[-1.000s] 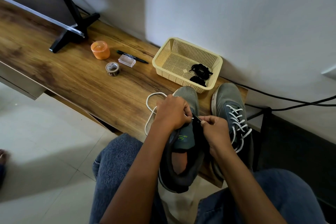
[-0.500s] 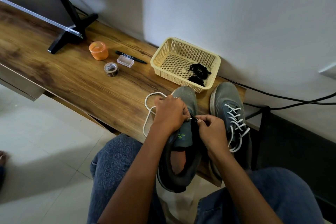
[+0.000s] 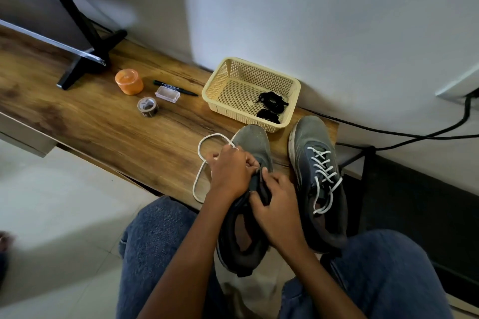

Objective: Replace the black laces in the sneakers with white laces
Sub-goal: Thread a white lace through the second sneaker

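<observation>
Left hand: the left hand (image 3: 229,173), at centre frame, has its fingers curled at the eyelets of the left shoe (image 3: 248,202); it seems to pinch the white lace (image 3: 204,163) there, though the lace end itself is hidden under the knuckles.
Right hand: the right hand (image 3: 278,204) grips the dark tongue and upper of the same shoe, fingers curled round the fabric, I'd say to hold the eyelets open and steady for threading.
Left shoe: toe on the bench (image 3: 103,132), heel hanging off the near edge between the knees, likely so the throat faces the person.
White lace: its slack lies in a loop on the wood just left of the shoe, out of the way yet free to feed through.
Right shoe: the right shoe (image 3: 317,179), right of centre, stands beside the other with a white lace already crossed up its front, ends loose; it looks finished and parked.
Black laces: the black laces (image 3: 270,106) sit bundled in the basket (image 3: 228,80) beyond the toes, probably set aside as removed.
Progress: about halfway by my reckoning, one shoe laced and the second barely started.
Other things: upper left, an orange tub (image 3: 129,81), a tape roll (image 3: 147,107), a clear box (image 3: 167,94) and a pen (image 3: 176,88), all well apart from the work.
Writing: the pen barrel carries print too small to read; I can read no brand on either shoe.
</observation>
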A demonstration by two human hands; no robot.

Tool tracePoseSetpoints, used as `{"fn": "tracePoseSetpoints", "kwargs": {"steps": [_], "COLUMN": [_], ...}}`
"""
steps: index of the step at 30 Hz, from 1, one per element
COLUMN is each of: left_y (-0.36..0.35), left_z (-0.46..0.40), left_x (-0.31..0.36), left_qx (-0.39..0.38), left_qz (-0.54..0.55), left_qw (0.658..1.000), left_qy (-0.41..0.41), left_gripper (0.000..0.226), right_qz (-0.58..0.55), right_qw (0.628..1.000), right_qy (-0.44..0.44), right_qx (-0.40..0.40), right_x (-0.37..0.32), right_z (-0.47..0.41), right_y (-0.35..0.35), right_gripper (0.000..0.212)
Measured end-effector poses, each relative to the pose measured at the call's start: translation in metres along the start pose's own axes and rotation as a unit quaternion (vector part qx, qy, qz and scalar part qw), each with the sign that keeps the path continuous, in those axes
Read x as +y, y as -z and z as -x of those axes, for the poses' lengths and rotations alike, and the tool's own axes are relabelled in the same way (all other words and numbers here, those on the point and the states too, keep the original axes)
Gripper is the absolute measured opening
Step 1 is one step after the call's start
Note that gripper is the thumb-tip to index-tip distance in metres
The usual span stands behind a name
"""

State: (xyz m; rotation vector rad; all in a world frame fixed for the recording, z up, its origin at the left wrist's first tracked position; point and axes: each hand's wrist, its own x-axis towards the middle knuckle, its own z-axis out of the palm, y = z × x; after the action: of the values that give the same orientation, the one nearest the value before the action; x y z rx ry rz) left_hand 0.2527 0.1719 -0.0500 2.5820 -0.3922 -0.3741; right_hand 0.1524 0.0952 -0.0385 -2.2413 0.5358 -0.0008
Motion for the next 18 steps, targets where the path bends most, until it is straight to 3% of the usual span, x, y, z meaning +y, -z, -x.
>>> {"fn": "tracePoseSetpoints", "kwargs": {"steps": [6,9,18], "left_y": [-0.008,-0.009,-0.005], "left_z": [0.006,0.005,0.003], "left_x": [-0.003,-0.006,-0.010], "left_qx": [0.022,0.003,-0.017], "left_qz": [0.104,0.152,0.148], "left_qw": [0.994,0.988,0.989], "left_qy": [0.026,0.010,-0.017], "left_gripper": [0.012,0.029,0.034], "right_qz": [0.033,0.026,-0.054], "right_qw": [0.999,0.999,0.998], "right_qy": [0.015,0.014,0.001], "right_qx": [-0.023,-0.020,0.042], "right_x": [0.003,0.004,0.006], "right_z": [0.014,0.015,0.018], "right_y": [-0.007,-0.009,-0.014], "right_gripper": [0.068,0.069,0.048]}}
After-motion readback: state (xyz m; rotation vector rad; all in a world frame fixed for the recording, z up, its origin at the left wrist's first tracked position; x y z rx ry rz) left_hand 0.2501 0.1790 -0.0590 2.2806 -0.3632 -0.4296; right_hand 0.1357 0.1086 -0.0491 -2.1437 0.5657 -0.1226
